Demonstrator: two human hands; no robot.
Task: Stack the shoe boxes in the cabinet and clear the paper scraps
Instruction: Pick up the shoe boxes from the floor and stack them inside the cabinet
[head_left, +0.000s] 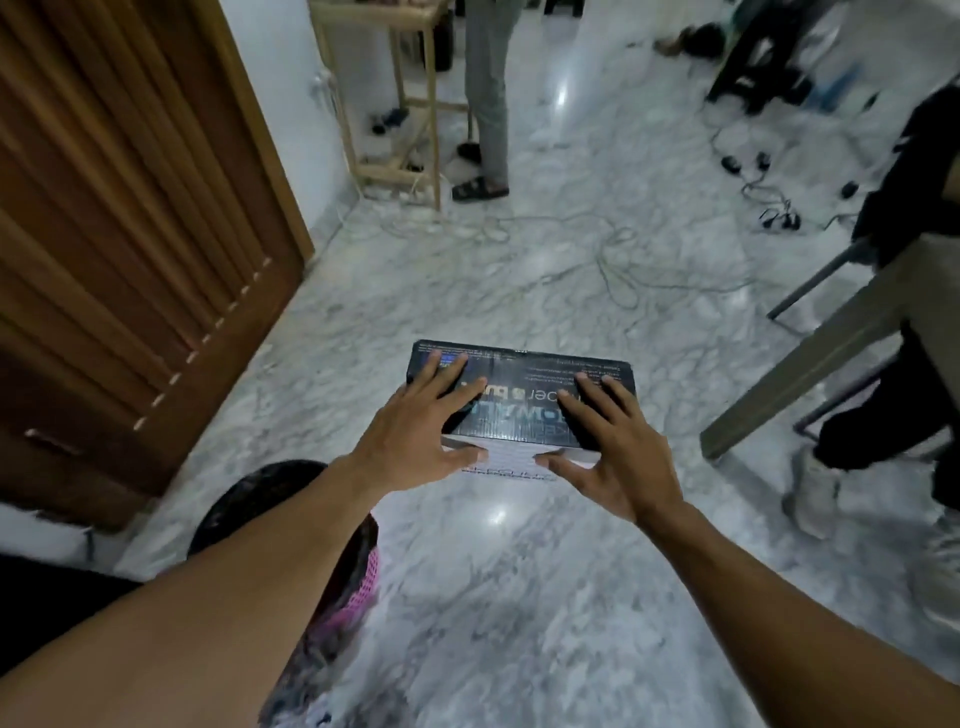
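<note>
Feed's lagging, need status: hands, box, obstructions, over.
Left hand, right hand spread flat on black shoe box lid. Loose cables across marble floor ahead.

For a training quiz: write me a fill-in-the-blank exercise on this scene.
The left hand and right hand both lie on a dark ____.
The slatted wooden door stands at the ____ edge of the view.
The person standing by the wooden table wears dark ____.
Missing: shoe box; left; sandals.
</note>
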